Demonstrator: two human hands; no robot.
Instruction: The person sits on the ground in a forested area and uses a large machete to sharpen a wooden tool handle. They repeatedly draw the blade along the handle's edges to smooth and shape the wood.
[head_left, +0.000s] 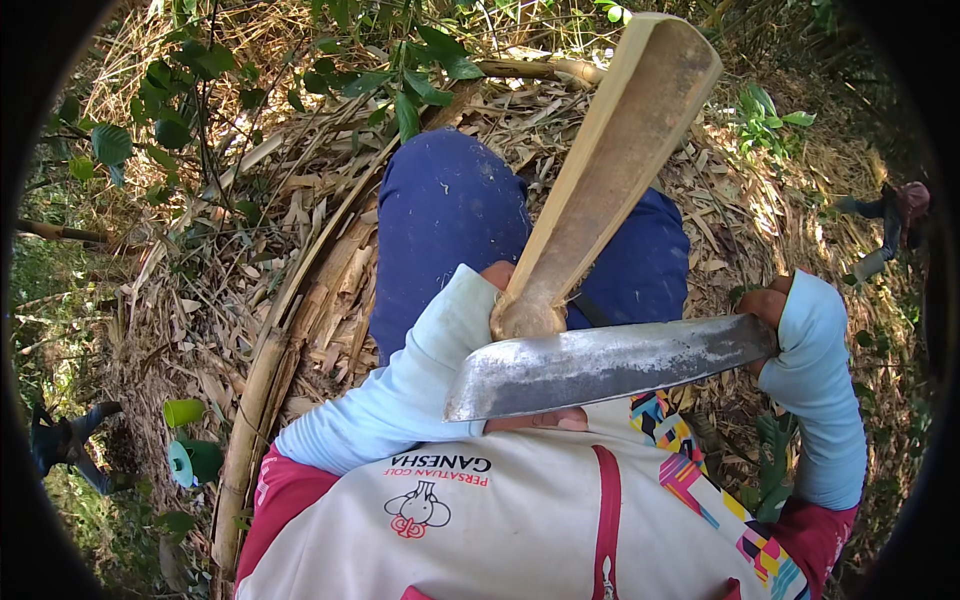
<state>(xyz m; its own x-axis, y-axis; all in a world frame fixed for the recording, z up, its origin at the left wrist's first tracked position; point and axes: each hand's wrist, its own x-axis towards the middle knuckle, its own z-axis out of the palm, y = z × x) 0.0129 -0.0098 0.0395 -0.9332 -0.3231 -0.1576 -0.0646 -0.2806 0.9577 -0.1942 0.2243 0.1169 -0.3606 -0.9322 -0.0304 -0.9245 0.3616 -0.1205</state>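
My left hand (545, 420) is closed around the narrow lower end of a tapered piece of wood (610, 165). Most of that hand is hidden behind the wood and a blade; only a knuckle and some fingertips show. The wood slants up and away to the right, widening to a thick, cut far end. In my right hand (765, 306) is a machete (610, 365), its handle covered by my fingers. Its broad, worn steel blade points left, lying across the view just nearer to me than the wood's narrow end. Whether blade and wood touch, I cannot tell.
My knees in blue trousers (450, 200) are bent beyond the wood. Dry leaves and chips cover the ground. A long split pole (262, 390) lies at left, beside a green cup (183, 412) and a teal container (194, 463). Other people (70, 440) are at both edges.
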